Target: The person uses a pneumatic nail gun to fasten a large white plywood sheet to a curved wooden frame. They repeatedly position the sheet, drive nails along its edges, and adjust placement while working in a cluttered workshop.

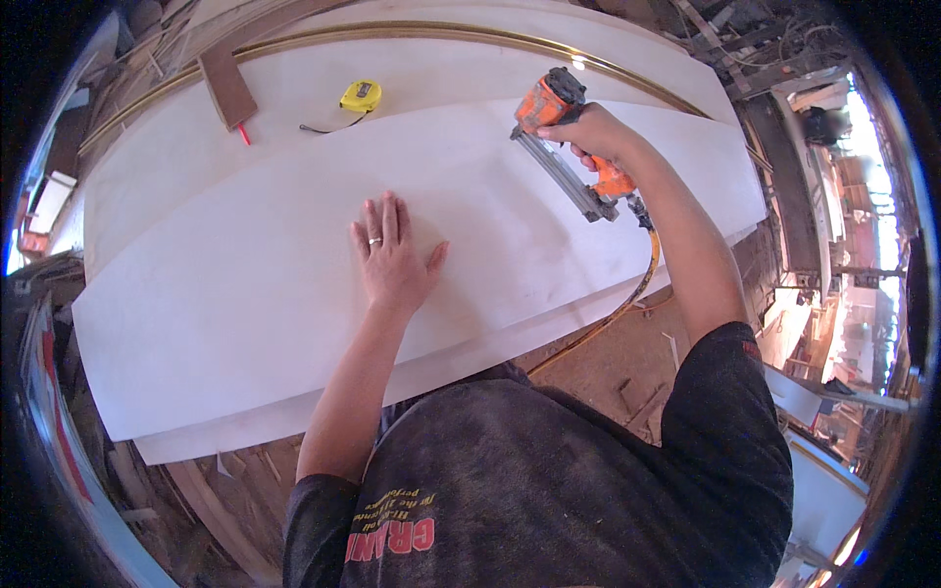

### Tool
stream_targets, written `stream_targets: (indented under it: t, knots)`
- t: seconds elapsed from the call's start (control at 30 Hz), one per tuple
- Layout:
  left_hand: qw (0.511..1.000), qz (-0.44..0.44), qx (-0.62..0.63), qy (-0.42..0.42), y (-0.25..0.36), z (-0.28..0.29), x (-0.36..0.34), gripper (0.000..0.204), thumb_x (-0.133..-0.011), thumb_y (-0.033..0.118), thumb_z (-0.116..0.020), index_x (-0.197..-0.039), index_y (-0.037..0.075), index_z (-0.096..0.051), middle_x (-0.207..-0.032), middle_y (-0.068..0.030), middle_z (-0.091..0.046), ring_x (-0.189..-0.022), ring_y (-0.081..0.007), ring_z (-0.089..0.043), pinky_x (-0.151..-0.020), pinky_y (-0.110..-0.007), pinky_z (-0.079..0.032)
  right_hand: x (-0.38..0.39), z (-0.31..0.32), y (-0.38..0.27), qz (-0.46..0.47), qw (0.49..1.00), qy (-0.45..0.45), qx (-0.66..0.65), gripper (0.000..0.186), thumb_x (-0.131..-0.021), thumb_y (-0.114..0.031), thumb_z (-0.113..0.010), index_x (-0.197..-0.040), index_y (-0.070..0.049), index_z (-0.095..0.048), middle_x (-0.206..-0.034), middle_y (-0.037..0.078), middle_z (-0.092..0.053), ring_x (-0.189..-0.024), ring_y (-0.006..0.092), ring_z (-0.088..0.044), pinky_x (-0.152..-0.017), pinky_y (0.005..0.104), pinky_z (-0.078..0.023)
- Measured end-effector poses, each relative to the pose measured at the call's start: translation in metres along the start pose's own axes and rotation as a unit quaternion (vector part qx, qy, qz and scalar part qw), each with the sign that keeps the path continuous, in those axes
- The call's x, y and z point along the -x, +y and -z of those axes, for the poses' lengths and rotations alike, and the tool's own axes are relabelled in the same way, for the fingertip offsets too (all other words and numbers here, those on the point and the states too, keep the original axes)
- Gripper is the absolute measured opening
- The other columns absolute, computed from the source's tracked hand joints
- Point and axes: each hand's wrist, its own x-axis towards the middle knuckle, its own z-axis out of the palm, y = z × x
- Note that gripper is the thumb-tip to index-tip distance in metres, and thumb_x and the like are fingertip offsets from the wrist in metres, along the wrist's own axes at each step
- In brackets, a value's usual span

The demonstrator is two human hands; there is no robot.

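My left hand (pixel 394 257) lies flat on a large white panel (pixel 235 284), fingers stretched out and thumb apart, a ring on one finger. At the right, my right hand (pixel 593 137) is wrapped round the handle of an orange and black pneumatic nail gun (pixel 545 106). Its long grey magazine slants down over the panel. A yellowish air hose (pixel 651 265) runs from the base of the handle toward my body. Whether the gun's nose touches the panel I cannot tell.
Beyond my hands lie a yellow tape measure (pixel 362 96), a brown wood strip (pixel 227 90) and a red pencil-like stick (pixel 244 135). Long gold-coloured strips (pixel 431 29) cross the far side. Wood offcuts (pixel 647 407) litter the floor.
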Motion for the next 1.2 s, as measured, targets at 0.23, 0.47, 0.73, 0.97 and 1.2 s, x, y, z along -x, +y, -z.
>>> stream_targets:
  t: [0.23,0.47,0.73,0.97,1.2]
  knots:
    - [1.0,0.016,-0.004,0.025,0.026,-0.005,-0.008,0.096,-0.098,0.065,-0.052,-0.162,-0.001,-0.026,-0.172,-0.0145,-0.022,-0.16,-0.0375,-0.013,-0.128,-0.059,-0.011,-0.03,0.008,0.011,-0.002,0.999,-0.042,-0.001,0.042,-0.085,-0.04,-0.083,-0.103,-0.004,-0.071,-0.061,0.0,-0.048,-0.043,0.011,-0.046,-0.041,0.031,-0.04]
    - [0.999,0.03,-0.015,0.019,0.027,-0.007,-0.009,0.098,-0.095,0.067,-0.056,-0.162,0.002,-0.03,-0.173,-0.0109,-0.022,-0.161,-0.0342,-0.013,-0.129,-0.056,-0.01,-0.037,0.01,0.009,0.025,0.998,-0.057,0.026,0.036,-0.085,-0.034,-0.083,-0.102,-0.004,-0.073,-0.061,0.0,-0.049,-0.047,0.0126,-0.046,-0.042,0.0335,-0.037]
    - [0.999,0.032,-0.016,0.017,0.023,-0.005,-0.012,0.099,-0.093,0.065,-0.058,-0.163,0.002,-0.029,-0.172,-0.0105,-0.022,-0.16,-0.0342,-0.013,-0.129,-0.056,-0.012,-0.043,0.009,0.013,0.039,0.997,-0.059,0.04,0.035,-0.086,-0.033,-0.08,-0.1,-0.003,-0.07,-0.058,-0.001,-0.047,-0.042,0.0116,-0.046,-0.04,0.0327,-0.039]
    - [0.999,0.024,-0.011,0.031,0.021,-0.007,-0.011,0.098,-0.093,0.065,-0.06,-0.163,0.003,-0.03,-0.172,-0.0105,-0.024,-0.16,-0.0344,-0.015,-0.129,-0.056,-0.012,-0.045,0.005,0.011,0.049,0.991,-0.047,0.115,0.033,-0.087,-0.03,-0.078,-0.102,-0.003,-0.069,-0.056,-0.002,-0.044,-0.041,0.0117,-0.045,-0.04,0.0319,-0.039]
    - [0.999,0.025,-0.003,0.04,0.017,-0.01,-0.01,0.095,-0.094,0.064,-0.06,-0.163,0.006,-0.031,-0.171,-0.01,-0.026,-0.16,-0.0327,-0.016,-0.129,-0.054,-0.011,-0.046,0.014,0.02,0.026,0.996,-0.066,0.055,0.034,-0.088,-0.031,-0.078,-0.111,-0.006,-0.071,-0.059,-0.002,-0.045,-0.043,0.0104,-0.044,-0.042,0.0314,-0.039]
